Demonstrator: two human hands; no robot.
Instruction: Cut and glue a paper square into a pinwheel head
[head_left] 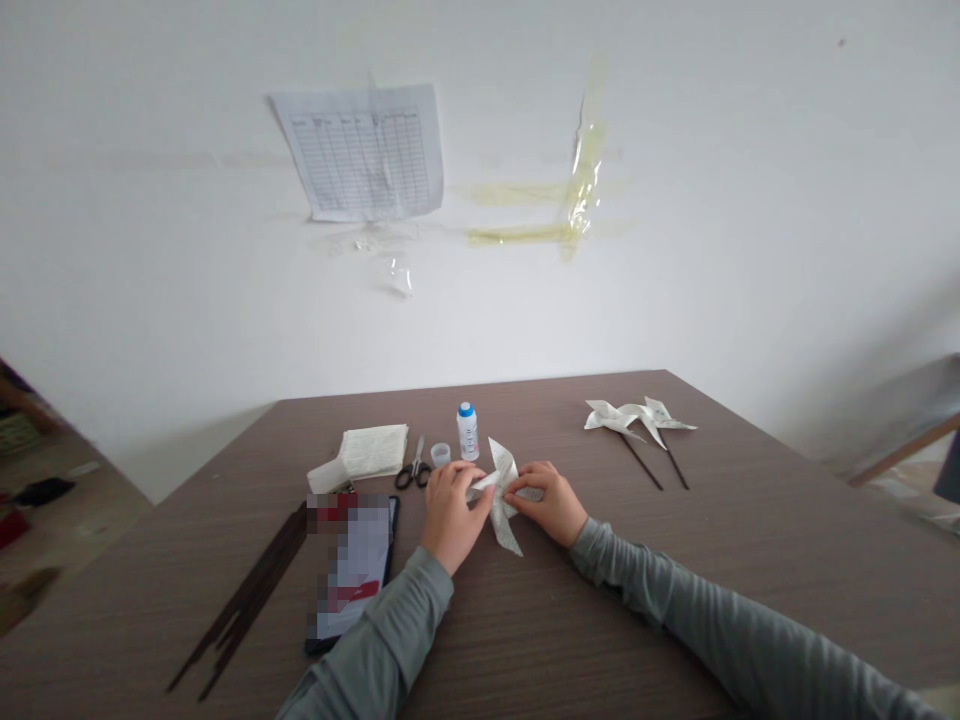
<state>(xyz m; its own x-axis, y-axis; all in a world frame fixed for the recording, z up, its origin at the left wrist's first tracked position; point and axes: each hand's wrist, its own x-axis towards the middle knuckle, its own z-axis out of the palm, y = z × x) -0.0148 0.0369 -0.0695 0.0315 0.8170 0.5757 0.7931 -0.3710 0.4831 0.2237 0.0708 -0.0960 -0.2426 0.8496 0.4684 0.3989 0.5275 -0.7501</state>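
A white paper pinwheel point(504, 470) lies on the brown table point(600, 620) between my two hands. My left hand point(450, 510) pinches its left blade, fingers closed on the paper. At the pinwheel's centre and right side, my right hand point(550, 500) presses down with its fingers curled on the paper. A small white glue bottle with a blue cap point(467, 432) stands just behind the pinwheel. Its loose cap point(440, 455) sits to the left of it.
Scissors point(412, 468) and a stack of white paper point(367, 455) lie behind my left hand. A phone point(351, 570) and several dark sticks point(244, 600) lie at the left. Two finished pinwheels on sticks point(639, 425) rest at the back right. A printed sheet point(364, 150) is taped to the wall.
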